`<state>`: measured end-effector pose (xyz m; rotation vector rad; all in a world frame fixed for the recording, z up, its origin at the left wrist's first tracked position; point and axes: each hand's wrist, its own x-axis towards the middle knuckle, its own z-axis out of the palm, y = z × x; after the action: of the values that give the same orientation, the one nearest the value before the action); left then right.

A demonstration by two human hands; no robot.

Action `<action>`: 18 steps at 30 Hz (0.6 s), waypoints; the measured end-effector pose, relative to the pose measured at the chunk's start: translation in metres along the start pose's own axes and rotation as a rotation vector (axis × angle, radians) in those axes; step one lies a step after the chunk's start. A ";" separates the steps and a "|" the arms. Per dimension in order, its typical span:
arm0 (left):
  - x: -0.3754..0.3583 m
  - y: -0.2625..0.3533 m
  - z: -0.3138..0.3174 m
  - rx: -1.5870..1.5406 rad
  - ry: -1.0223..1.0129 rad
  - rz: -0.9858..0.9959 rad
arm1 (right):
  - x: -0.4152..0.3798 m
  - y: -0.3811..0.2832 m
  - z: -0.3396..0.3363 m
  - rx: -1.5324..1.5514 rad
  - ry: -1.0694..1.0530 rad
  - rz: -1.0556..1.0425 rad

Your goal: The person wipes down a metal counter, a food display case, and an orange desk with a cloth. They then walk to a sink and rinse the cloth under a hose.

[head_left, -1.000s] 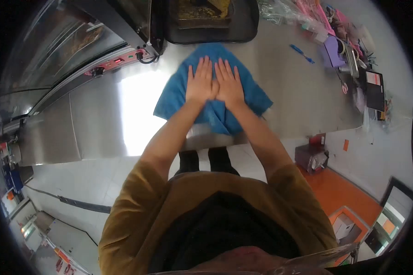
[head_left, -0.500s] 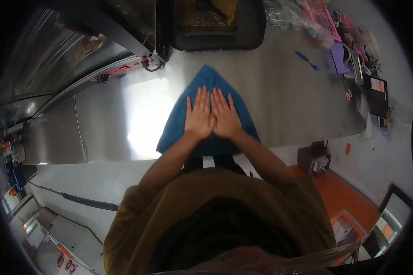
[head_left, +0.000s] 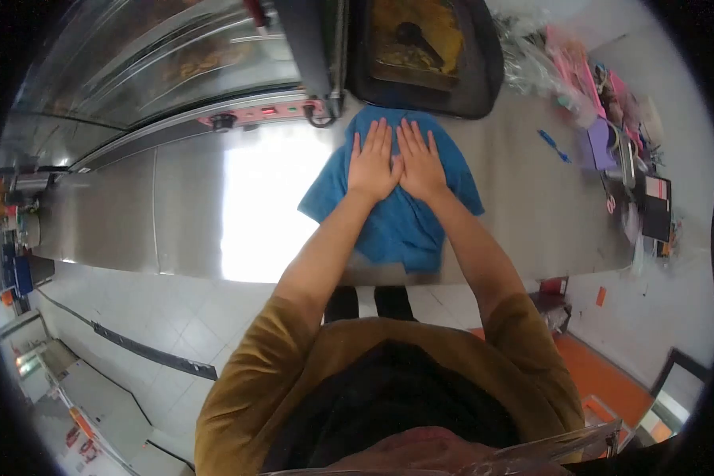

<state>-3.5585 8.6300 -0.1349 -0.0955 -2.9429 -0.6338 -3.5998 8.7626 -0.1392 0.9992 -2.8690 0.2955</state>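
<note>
A: How to describe the grip?

B: No grip, only flat contact: resting left hand and right hand palm-down on a blue cloth, with fingers extended toward twelve o'clock and thumbs close together.

A: And around the cloth, from largest down?

B: Underneath, a smooth, shiny steel counter, with white glare at nine o'clock. Toward ten and eleven, a glass-sided cabinet with a red control strip. Between twelve and one, a dark, round-cornered tray, bearing a rectangular pan of something yellowish and a dark utensil.

A: Where exactly to find the cloth?

B: Mid-counter, close to the front edge and right by the tray; touching or not, impossible to tell.

A: How to handle it?

B: Probably as light, soft and limp, with little risk of breakage. Matt, roughly fan-shaped, rumpled toward six o'clock. Best to pinch at the eight or four o'clock corner, or to press flat; likely to slide easily over steel.

A: And smallest?

B: Between two and three, a purple holder, then a slim blue pen.
</note>
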 end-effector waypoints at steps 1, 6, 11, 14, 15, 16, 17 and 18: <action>-0.010 -0.014 -0.007 0.023 0.005 -0.013 | 0.002 -0.019 0.003 0.007 -0.018 -0.011; -0.073 -0.116 -0.076 0.042 0.021 -0.236 | 0.047 -0.155 0.019 0.110 -0.126 -0.089; -0.148 -0.242 -0.127 0.198 0.182 -0.458 | 0.111 -0.294 0.063 0.359 -0.072 -0.293; -0.185 -0.271 -0.139 0.264 0.207 -0.600 | 0.123 -0.343 0.074 0.297 -0.078 -0.434; -0.195 -0.270 -0.139 0.277 0.231 -0.627 | 0.118 -0.350 0.080 0.272 -0.047 -0.471; -0.203 -0.263 -0.137 0.289 0.225 -0.629 | 0.111 -0.351 0.079 0.247 -0.011 -0.507; -0.208 -0.254 -0.135 0.301 0.223 -0.628 | 0.100 -0.348 0.077 0.244 -0.003 -0.528; -0.212 -0.242 -0.132 0.311 0.223 -0.625 | 0.087 -0.340 0.073 0.269 -0.016 -0.539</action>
<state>-3.3555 8.3483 -0.1430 0.8862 -2.7811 -0.2084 -3.4578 8.4333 -0.1454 1.7661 -2.4774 0.6290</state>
